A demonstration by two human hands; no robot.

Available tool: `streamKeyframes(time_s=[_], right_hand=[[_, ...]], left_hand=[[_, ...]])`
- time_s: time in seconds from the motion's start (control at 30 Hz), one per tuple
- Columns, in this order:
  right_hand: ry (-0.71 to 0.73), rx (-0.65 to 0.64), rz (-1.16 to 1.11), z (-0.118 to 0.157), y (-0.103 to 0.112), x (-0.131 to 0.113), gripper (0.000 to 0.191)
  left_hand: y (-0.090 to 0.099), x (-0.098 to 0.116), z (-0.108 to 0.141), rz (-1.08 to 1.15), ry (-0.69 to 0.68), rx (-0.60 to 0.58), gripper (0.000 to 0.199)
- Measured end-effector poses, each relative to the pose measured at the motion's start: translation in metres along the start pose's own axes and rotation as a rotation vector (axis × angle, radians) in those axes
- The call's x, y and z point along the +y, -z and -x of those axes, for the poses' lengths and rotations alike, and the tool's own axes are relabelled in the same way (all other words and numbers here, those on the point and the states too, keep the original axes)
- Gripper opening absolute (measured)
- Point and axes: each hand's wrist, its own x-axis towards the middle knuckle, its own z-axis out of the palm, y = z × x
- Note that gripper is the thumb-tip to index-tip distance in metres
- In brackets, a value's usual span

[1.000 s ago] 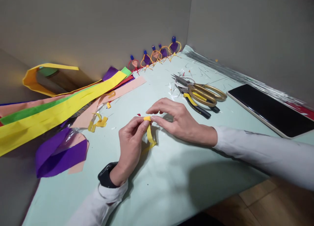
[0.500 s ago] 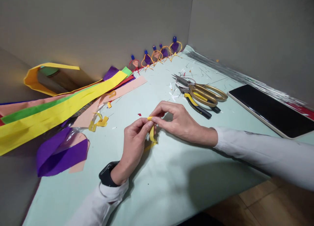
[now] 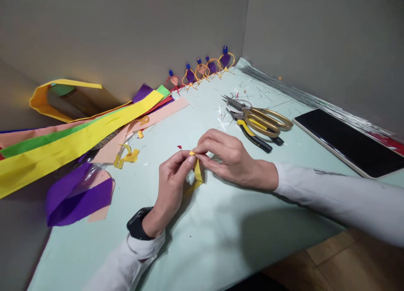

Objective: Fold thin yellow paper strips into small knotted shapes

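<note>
L hand (image 3: 173, 177) + R hand (image 3: 229, 158): fingertips pinched on yellow strip (image 3: 198, 171), between them, just above table (image 3: 268, 207), tail hanging down. Gold-handled scissors (image 3: 261, 118) lie on pliers (image 3: 252, 136), beyond R hand.

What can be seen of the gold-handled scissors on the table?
The gold-handled metal scissors have two large looped handles, brass-like in colour, and slim, pointed, dark grey blades joined at a pivot. They lie on their side on the pale green table surface, blades toward the far left, handles toward the near right. The handles partly overlap the black-and-yellow-gripped pliers beneath. The blades look nearly closed. Neither the left hand nor the right hand touches them.
</note>
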Motion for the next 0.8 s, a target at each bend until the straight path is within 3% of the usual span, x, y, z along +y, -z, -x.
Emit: streamKeyframes(time_s=[0.1,0.23,0.33,0.47,0.67,0.8], right_hand=[[0.051,-0.03,0.041,0.0,0.001,-0.001,0.012],[-0.064,-0.047,-0.184,-0.007,0.007,0.002,0.012],[-0.179,-0.215,-0.331,-0.014,0.016,0.006,0.023],[-0.245,-0.368,-0.446,-0.017,0.024,0.01,0.016],[-0.398,-0.375,-0.65,-0.013,0.02,0.009,0.012],[-0.454,-0.34,-0.642,-0.014,0.019,0.008,0.012]], left_hand=[[0.0,0.001,0.001,-0.011,-0.001,0.029,0.019],[0.002,0.0,-0.001,0.057,0.03,-0.017,0.015],[0.005,0.0,-0.005,0.095,0.084,-0.075,0.018],[0.009,0.0,-0.008,0.138,0.129,-0.144,0.019],[0.011,0.004,-0.009,0.184,0.132,-0.239,0.012],[0.012,0.005,-0.011,0.218,0.192,-0.237,0.011]])
